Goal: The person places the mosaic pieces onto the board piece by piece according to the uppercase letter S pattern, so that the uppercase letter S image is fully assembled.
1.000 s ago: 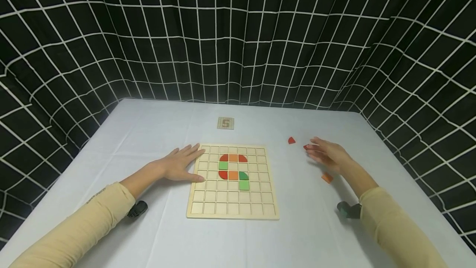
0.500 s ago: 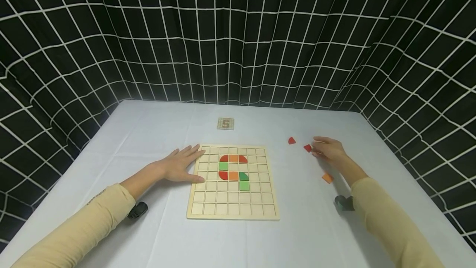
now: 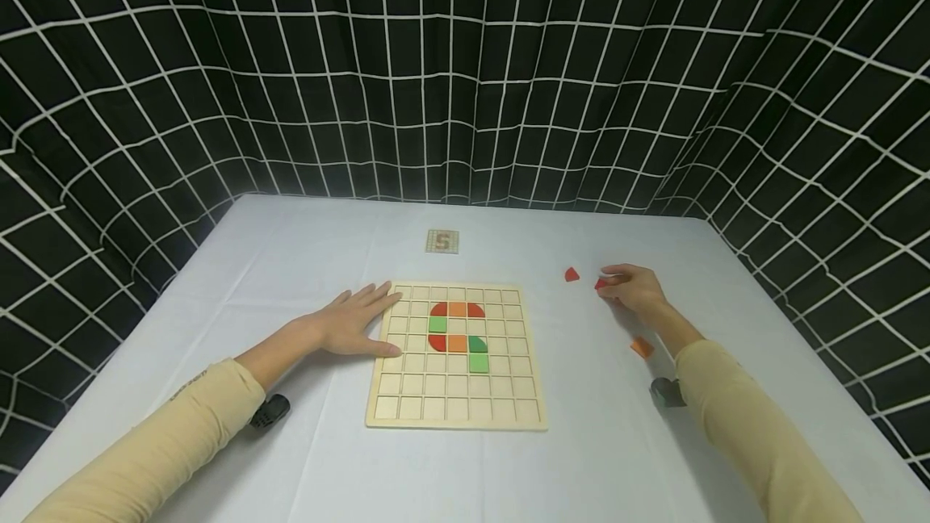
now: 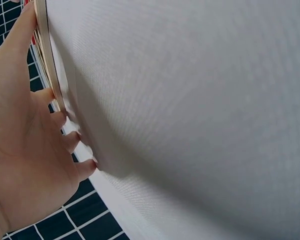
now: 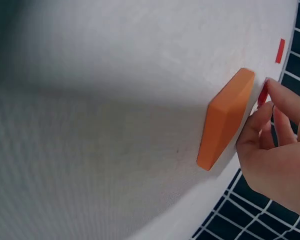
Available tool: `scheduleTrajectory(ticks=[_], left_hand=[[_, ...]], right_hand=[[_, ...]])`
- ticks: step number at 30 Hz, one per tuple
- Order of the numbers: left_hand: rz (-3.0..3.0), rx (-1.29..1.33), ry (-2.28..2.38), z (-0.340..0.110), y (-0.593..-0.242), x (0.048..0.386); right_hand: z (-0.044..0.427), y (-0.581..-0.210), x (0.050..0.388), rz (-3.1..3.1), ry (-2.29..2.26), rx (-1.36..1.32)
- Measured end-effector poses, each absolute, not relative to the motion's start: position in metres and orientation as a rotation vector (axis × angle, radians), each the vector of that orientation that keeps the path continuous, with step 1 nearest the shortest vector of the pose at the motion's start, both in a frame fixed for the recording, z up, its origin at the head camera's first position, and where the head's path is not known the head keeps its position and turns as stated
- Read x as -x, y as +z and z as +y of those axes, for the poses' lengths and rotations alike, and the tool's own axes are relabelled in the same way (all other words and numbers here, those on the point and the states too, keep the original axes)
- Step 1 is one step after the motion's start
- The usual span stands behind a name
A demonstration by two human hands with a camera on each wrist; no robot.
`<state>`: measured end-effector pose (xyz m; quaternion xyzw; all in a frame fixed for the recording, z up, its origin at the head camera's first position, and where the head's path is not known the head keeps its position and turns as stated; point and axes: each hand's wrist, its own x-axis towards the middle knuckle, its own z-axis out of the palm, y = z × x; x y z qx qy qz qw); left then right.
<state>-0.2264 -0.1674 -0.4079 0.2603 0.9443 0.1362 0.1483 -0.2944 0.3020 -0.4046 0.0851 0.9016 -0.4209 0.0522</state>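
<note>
My left hand (image 3: 350, 325) lies flat with spread fingers on the left edge of a wooden grid board (image 3: 458, 408). Red, orange and green tiles sit in some of its squares, in a curved shape. Off to the right, my right hand (image 3: 634, 289) pinches a small red tile (image 3: 601, 284) between thumb and fingertip, as the right wrist view also shows for the red tile (image 5: 263, 93). A red quarter-round tile (image 3: 571, 274) lies just left of it. An orange square tile (image 3: 642, 347) rests nearer, below that hand.
A small card (image 3: 442, 241) with an S-like figure lies beyond the board. Dark devices sit under each wrist, a black one (image 3: 271, 411) at the left and a grey one (image 3: 666, 392) at the right. A black grid-lined curtain (image 3: 450, 103) encloses the white table (image 3: 327, 248).
My right hand has moved slightly left and its fingers have closed onto the red tile, which was lying by the fingertips. The left hand stays in place on the board.
</note>
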Motion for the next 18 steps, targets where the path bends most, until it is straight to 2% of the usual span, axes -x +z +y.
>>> scheduleTrajectory(ticks=[18], left_hand=[[2.724, -0.746, 0.405, -0.1678, -0.4103, 0.2270]], right_hand=[[0.2962, -0.4033, 0.2984, 2.811, -1.218, -0.274]])
